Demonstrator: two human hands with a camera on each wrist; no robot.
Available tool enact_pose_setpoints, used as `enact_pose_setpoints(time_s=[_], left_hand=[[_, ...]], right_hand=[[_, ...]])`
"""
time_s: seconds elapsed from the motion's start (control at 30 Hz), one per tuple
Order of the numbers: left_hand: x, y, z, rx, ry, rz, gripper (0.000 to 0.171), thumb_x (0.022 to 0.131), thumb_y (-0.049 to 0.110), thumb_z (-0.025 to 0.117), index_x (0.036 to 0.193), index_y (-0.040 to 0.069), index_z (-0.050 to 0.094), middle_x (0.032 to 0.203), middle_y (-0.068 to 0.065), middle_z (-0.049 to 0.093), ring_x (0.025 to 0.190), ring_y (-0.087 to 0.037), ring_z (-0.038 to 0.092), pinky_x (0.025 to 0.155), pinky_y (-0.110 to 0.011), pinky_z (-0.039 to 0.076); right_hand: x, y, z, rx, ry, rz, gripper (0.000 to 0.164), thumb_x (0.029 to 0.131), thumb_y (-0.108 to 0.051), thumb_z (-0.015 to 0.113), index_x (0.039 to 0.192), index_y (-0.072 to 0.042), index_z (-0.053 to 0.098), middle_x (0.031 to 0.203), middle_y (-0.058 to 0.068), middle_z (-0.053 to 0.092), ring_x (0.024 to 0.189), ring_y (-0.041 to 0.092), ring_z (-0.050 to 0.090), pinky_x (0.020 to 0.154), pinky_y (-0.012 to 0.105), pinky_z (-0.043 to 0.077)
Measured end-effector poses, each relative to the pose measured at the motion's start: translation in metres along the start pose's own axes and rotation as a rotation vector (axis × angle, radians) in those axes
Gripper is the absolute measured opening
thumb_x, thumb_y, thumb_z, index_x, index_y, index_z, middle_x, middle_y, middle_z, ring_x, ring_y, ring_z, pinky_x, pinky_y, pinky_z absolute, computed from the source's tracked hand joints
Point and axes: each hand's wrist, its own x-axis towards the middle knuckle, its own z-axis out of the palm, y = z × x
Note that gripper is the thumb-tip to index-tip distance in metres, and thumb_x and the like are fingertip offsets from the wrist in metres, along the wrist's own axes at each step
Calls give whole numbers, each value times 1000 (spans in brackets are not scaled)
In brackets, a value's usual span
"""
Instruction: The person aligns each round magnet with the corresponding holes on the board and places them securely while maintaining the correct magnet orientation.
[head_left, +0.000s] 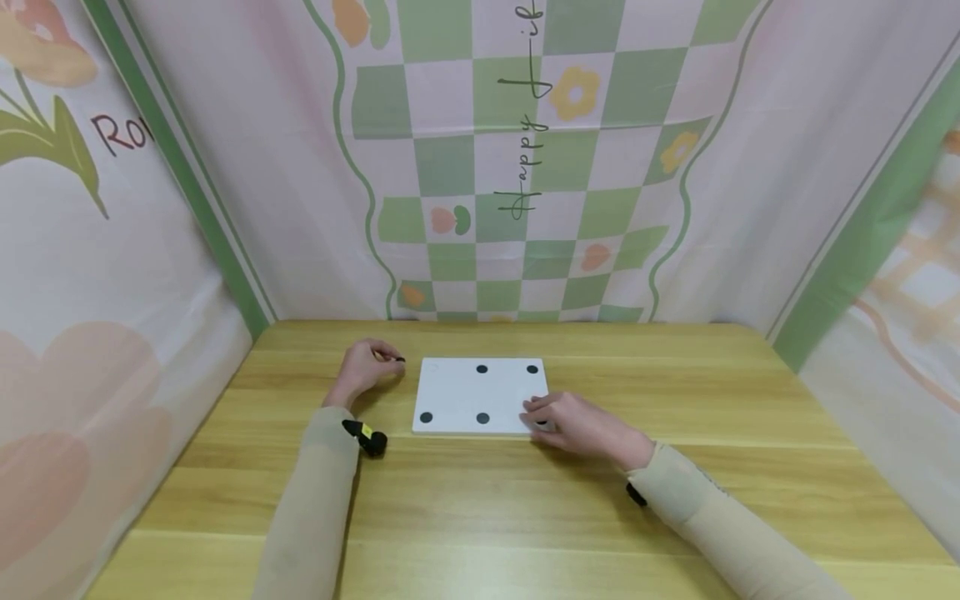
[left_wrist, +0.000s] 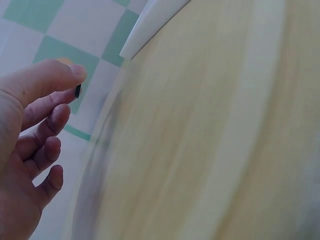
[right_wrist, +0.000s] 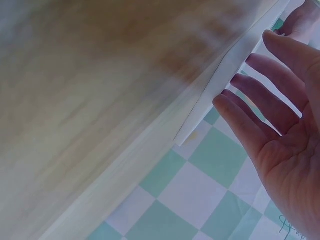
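Note:
A white rectangular board [head_left: 450, 392] lies flat on the wooden table, with several round black discs on it in two rows. One black disc [head_left: 482, 369] sits at the middle of the far row. The far left corner bears only a faint mark. Left of the board, my left hand [head_left: 367, 367] pinches a small, thin black disc [left_wrist: 78, 91] between thumb and index finger, apart from the board. My right hand [head_left: 577, 425] is at the board's near right corner, fingers loosely extended at its edge and partly covering a disc there. Whether every fingertip touches is unclear.
The wooden table [head_left: 480, 517] extends around the board. Behind it hangs a green-and-white checked cloth [head_left: 502, 167], with printed curtains [head_left: 112, 333] at the sides. A black wrist camera [head_left: 367, 437] is strapped to the left sleeve.

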Motion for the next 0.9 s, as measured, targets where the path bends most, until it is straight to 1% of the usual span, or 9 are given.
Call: enact_pose_setpoints(time_s=[0.27, 0.53, 0.7, 0.9], left_hand=[[3, 1, 4, -5, 5, 5, 21, 75, 24, 79, 91, 13, 72, 104, -9, 59, 90, -23, 53, 74, -31, 45], [2, 9, 8, 5, 4, 18, 20, 76, 25, 78, 91, 12, 73, 102, -9, 60, 89, -22, 53, 71, -29, 44], [2, 12, 11, 11, 6, 30, 19, 76, 25, 78, 90, 13, 73, 101, -8, 61, 89, -22, 53, 71, -29, 45], [3, 13, 14, 21, 11, 41, 19, 77, 25, 78, 90, 13, 73, 99, -8, 61, 86, -22, 54, 70, -29, 45]], right_hand=[[0, 0, -1, 2, -12, 13, 26, 87, -14, 68, 111, -4, 69, 116, 16, 67, 110, 28, 64, 90, 39, 54], [0, -1, -1, 4, -20, 27, 27, 88, -15, 68, 112, -4, 69, 118, 15, 66, 111, 27, 63, 92, 39, 53], [-1, -1, -2, 0, -16, 24, 27, 87, -15, 68, 111, -5, 69, 117, 14, 67, 111, 27, 63, 92, 38, 53], [-1, -1, -2, -11, -2, 2, 27, 86, -13, 69, 110, -3, 69, 115, 16, 67, 108, 29, 64, 90, 40, 53]])
